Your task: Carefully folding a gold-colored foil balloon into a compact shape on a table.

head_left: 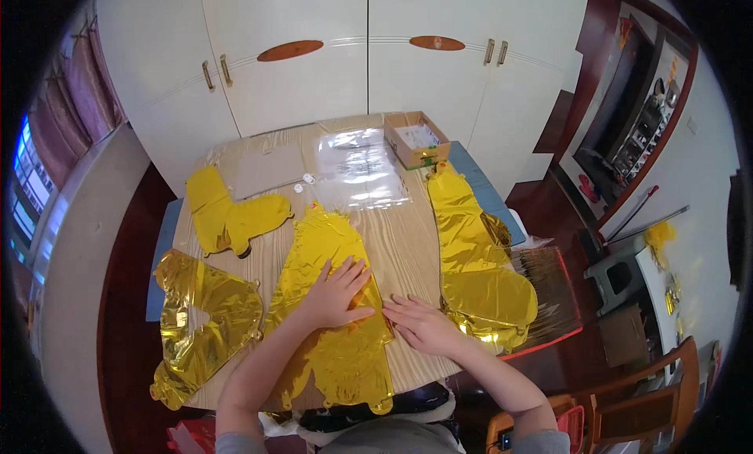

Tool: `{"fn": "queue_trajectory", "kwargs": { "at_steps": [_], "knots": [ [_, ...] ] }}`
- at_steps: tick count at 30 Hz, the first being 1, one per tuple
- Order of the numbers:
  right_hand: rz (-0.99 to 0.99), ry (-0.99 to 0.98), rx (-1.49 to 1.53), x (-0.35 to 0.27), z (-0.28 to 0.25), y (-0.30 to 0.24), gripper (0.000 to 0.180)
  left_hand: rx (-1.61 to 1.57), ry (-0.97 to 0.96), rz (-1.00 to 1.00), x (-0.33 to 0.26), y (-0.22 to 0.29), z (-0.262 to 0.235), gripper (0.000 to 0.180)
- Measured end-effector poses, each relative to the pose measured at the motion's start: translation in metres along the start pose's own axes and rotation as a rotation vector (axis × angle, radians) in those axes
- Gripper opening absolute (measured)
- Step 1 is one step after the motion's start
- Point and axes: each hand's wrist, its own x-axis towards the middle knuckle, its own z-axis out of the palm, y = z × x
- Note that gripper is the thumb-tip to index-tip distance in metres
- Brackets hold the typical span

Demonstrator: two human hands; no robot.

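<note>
A flat gold foil balloon [329, 250] lies in front of me on the wood-grain table. Spread on its middle is my left hand [333, 293], palm down with the fingers apart. My right hand [420, 325] rests flat beside the balloon's right edge, fingertips at that edge and the palm over the table. Both hands hold nothing. To the left lie two more gold foil balloons, an angular one [227, 219] and a shiny curved one [208, 317] nearer me. More gold foil [478, 281] lies along the table's right side.
At the back stand a cardboard box [420, 144] and, beside it, a clear plastic sheet [357, 168]. Small white pieces [306, 179] lie near a flat beige sheet [271, 172]. White cabinets [314, 85] line the far side. A wooden chair [643, 407] is at the lower right.
</note>
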Motion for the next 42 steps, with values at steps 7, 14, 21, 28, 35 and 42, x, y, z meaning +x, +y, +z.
{"fn": "queue_trajectory", "kwargs": {
  "at_steps": [7,14,21,28,35,42],
  "knots": [
    [-0.003,0.005,0.014,0.004,0.001,0.004,0.042,-0.019,0.193,-0.070,-0.017,-0.009,-0.009,0.070],
    [0.025,0.037,-0.016,0.049,0.006,0.009,0.049,-0.432,0.091,-0.472,-0.110,-0.009,-0.047,0.052],
    [0.084,0.003,-0.172,0.064,0.027,0.021,0.056,-1.039,0.222,-0.684,-0.120,0.002,-0.037,0.057],
    [0.098,-0.012,-0.192,0.060,0.031,0.022,0.057,-1.210,0.145,-0.758,-0.090,-0.009,-0.024,0.058],
    [0.106,-0.024,-0.199,0.058,0.029,0.018,0.060,-1.210,0.156,-0.692,-0.073,-0.011,-0.010,0.063],
    [0.079,-0.050,-0.229,0.056,0.028,0.018,0.062,-1.191,0.218,-0.612,-0.078,-0.015,0.002,0.063]
  ]
}}
